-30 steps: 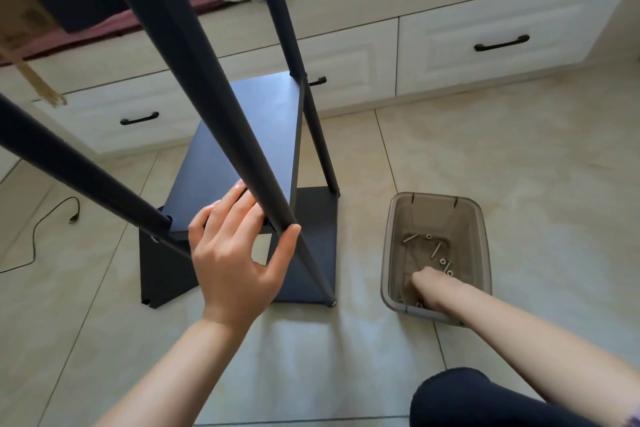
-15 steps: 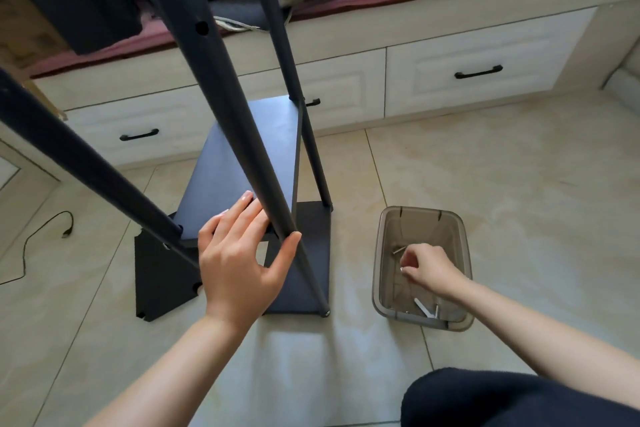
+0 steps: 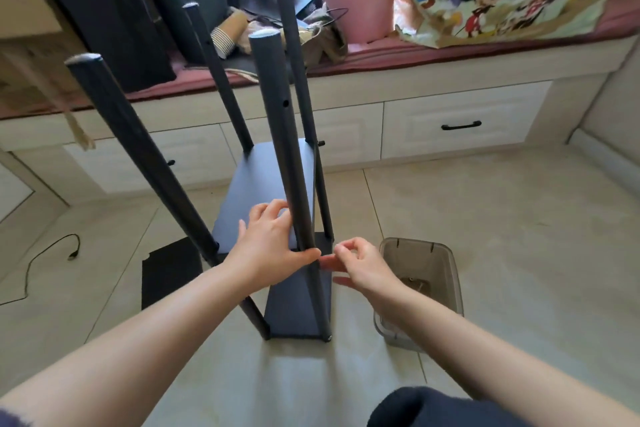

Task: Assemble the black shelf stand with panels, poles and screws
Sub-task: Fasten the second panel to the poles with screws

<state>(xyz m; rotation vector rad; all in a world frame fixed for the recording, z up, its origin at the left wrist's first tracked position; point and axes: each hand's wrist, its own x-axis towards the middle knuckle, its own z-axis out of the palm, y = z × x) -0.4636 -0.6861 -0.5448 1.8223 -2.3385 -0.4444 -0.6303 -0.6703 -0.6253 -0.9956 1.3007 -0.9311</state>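
Observation:
The black shelf stand stands on the tiled floor with several poles rising from a bottom panel (image 3: 298, 312). A middle panel (image 3: 263, 180) sits partway up the poles. My left hand (image 3: 270, 250) grips the near right pole (image 3: 280, 149) at the level of the middle panel, thumb on its front. My right hand (image 3: 360, 267) is just right of that pole with its thumb and forefinger pinched together; whatever they hold is too small to make out. A screw hole shows higher on the pole.
A grey plastic bin (image 3: 426, 284) with screws stands on the floor to the right. A loose black panel (image 3: 171, 270) lies at the left, a black cable (image 3: 52, 256) beyond it. White drawers (image 3: 460, 125) and a cluttered bench run behind the stand.
My right hand has come up out of the bin and moved left to the pole, fingers pinched. The view has tilted up, showing the pole tops. My left hand stays on the pole.

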